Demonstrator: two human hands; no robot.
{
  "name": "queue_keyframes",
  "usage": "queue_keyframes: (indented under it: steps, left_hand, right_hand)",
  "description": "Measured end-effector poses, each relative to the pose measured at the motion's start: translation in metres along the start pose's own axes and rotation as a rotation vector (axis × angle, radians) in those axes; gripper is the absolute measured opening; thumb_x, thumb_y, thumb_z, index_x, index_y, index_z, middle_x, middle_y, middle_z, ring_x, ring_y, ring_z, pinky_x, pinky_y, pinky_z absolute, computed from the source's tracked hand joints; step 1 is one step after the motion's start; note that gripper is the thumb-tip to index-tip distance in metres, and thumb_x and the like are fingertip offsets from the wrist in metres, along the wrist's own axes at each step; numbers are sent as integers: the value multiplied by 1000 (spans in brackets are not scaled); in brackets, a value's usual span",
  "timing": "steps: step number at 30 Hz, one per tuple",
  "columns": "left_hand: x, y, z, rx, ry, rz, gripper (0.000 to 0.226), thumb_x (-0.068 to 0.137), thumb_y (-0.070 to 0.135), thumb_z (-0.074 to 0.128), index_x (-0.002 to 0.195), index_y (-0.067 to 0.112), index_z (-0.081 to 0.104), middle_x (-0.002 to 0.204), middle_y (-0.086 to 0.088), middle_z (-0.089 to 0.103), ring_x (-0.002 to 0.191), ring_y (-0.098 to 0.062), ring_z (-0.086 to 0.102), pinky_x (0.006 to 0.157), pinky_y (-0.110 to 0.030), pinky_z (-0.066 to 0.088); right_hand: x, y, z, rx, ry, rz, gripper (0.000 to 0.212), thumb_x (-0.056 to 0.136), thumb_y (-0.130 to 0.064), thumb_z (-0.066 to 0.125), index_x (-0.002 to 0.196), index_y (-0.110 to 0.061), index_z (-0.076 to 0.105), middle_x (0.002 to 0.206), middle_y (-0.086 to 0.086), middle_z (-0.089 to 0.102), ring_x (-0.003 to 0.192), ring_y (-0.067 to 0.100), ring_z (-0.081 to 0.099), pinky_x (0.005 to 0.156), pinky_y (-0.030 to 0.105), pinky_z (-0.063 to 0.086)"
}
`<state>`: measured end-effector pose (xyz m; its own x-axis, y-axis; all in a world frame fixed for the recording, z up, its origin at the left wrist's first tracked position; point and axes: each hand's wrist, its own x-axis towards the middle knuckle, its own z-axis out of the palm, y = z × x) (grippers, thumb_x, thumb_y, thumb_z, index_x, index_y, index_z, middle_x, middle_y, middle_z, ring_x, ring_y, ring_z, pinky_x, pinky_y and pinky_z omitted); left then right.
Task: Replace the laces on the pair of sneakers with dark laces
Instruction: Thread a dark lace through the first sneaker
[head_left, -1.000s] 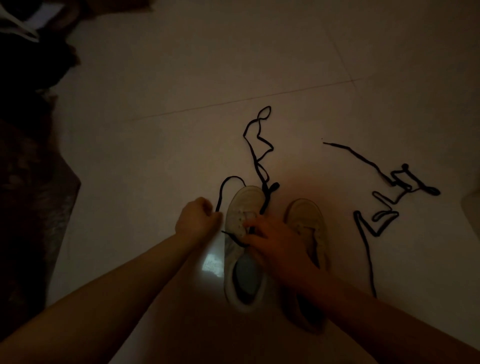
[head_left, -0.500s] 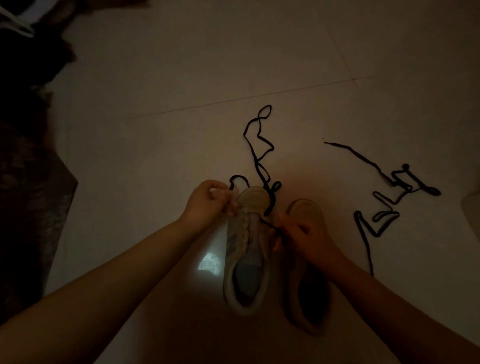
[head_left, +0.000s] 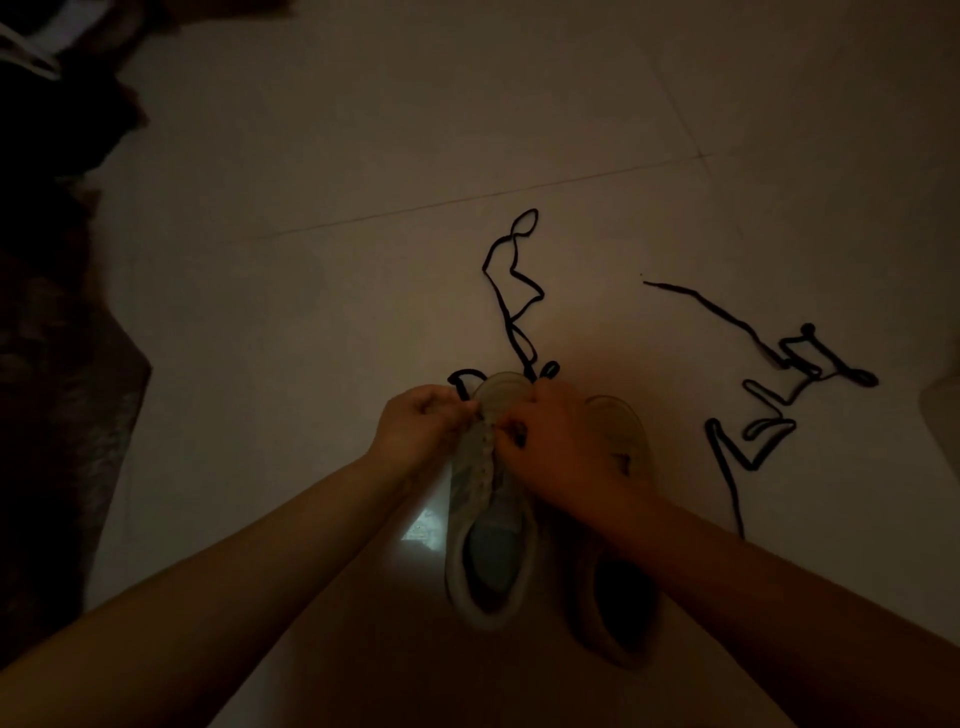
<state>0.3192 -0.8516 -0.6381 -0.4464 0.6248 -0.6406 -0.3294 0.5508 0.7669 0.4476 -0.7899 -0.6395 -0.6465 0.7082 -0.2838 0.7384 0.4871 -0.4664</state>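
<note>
Two pale sneakers stand side by side on the dim tiled floor, toes pointing away from me. The left sneaker (head_left: 488, 551) has a dark lace (head_left: 514, 291) running from its toe and trailing away in loops. My left hand (head_left: 421, 426) pinches one end of that lace at the shoe's left eyelets. My right hand (head_left: 550, 441) pinches the lace at the right eyelets, fingers curled over the tongue. The right sneaker (head_left: 618, 566) is partly hidden under my right wrist. A second dark lace (head_left: 769, 395) lies loose to the right.
Dark cloth or a rug (head_left: 57, 364) fills the left edge of the view. A pale object (head_left: 943, 415) shows at the right border. A small bright patch of light (head_left: 423, 530) lies on the floor (head_left: 311, 156) beside the left sneaker.
My left hand came in from the side to the toe of the left sneaker. My right hand moved forward and left, over the eyelets. The loose lace stayed put.
</note>
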Motion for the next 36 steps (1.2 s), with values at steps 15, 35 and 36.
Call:
queue_keyframes:
  steps: [15, 35, 36]
  left_hand:
    - [18, -25, -2, 214, 70, 135, 5, 78, 7, 73, 79, 9, 68, 73, -7, 66, 66, -13, 62, 60, -16, 51]
    - [25, -28, 5, 96, 48, -143, 12, 80, 11, 72, 81, -1, 70, 84, -16, 69, 78, -25, 67, 69, -27, 56]
    - [27, -28, 5, 189, 65, -90, 13, 81, 12, 71, 74, 2, 69, 77, -12, 67, 73, -21, 65, 65, -25, 53]
  right_hand:
    - [12, 7, 18, 57, -12, 112, 20, 90, -32, 58, 99, -22, 72, 108, 1, 61, 101, 16, 50, 76, 19, 28]
    - [11, 8, 37, 62, 79, 162, 17, 87, -38, 61, 91, -27, 74, 96, 3, 58, 97, 21, 50, 86, 34, 34]
    - [9, 8, 38, 70, 98, 156, 18, 87, -38, 62, 93, -27, 74, 95, 3, 57, 95, 21, 50, 86, 34, 33]
